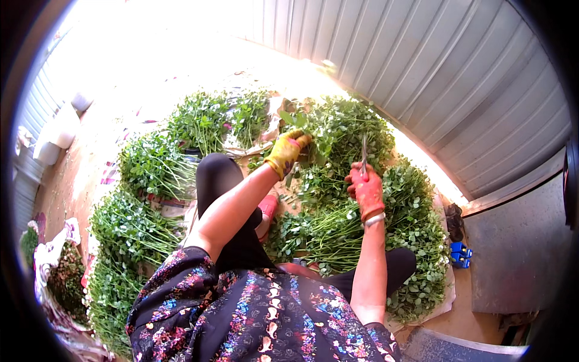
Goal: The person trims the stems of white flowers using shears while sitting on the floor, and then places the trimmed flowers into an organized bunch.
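Observation:
My left hand, in a stained yellow work glove, is raised in front of me with its fingers closed. A leafy green sprig stands out above those fingers, and the grip on its stem is partly hidden. To the right, my right hand wears a red-orange glove and grips a pair of scissors, their metal blades pointing away from me. Beneath both hands spreads a heap of cut leafy stems. Between my knees lies a bundle of long green stems.
More bundles of leafy stems curve around my left side, and others line my right. A corrugated metal wall rises at the right. White containers stand far left. A small blue object sits by a metal sheet.

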Action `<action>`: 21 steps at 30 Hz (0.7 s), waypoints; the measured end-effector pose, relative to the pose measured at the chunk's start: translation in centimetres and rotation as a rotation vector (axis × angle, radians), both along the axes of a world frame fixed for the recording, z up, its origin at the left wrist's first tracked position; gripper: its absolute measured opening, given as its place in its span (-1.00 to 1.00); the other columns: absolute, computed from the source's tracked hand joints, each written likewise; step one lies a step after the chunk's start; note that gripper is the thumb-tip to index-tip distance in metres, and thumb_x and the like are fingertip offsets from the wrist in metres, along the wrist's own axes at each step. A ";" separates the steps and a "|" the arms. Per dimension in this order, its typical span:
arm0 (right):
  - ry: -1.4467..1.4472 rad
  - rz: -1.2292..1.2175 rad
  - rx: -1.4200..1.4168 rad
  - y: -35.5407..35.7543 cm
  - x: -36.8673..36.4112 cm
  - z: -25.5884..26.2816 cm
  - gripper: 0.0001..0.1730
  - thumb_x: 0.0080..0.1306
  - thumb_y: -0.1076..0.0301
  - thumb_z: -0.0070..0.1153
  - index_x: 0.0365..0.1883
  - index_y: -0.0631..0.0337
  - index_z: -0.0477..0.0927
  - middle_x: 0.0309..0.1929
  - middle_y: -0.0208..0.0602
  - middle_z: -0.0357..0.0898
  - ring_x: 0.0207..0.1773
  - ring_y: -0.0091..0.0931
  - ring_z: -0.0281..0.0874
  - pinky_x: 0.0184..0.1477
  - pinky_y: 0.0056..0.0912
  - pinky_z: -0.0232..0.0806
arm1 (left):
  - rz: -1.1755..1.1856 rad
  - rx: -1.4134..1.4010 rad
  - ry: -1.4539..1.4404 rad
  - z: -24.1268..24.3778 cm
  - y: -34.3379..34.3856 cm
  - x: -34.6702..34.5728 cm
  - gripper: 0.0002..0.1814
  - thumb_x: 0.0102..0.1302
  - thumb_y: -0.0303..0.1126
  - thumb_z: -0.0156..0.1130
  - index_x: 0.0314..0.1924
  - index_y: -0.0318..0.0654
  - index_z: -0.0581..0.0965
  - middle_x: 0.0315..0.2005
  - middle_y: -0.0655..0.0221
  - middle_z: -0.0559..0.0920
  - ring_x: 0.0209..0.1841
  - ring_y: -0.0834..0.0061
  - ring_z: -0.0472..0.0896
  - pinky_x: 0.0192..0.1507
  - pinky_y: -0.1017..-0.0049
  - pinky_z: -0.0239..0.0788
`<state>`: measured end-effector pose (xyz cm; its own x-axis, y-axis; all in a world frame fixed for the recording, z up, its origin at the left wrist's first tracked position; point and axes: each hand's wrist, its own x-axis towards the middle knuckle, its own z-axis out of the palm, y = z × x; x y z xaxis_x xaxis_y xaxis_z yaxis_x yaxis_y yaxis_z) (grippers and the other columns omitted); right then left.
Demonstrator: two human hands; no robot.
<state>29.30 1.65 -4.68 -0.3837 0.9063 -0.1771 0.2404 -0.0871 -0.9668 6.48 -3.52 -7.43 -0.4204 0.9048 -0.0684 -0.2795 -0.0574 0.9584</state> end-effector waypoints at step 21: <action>0.353 0.120 -0.459 -13.6 1.7 -4.3 -0.63 0.18 0.48 0.20 -0.02 0.31 0.49 -0.52 -0.41 0.55 -0.58 -0.66 0.41 -0.56 -0.63 0.23 | 0.409 -0.160 0.068 -1.0 -9.0 -0.5 -0.55 0.32 -0.30 0.21 0.16 -0.26 0.37 0.01 0.18 0.56 0.03 0.39 0.55 -0.04 0.46 0.47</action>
<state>31.04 -11.94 -9.00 -0.5862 0.7137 -0.3836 -0.0553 -0.5075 -0.8598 6.02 -12.55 -8.48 -0.7499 0.6434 -0.1539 -0.2005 0.0007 0.9797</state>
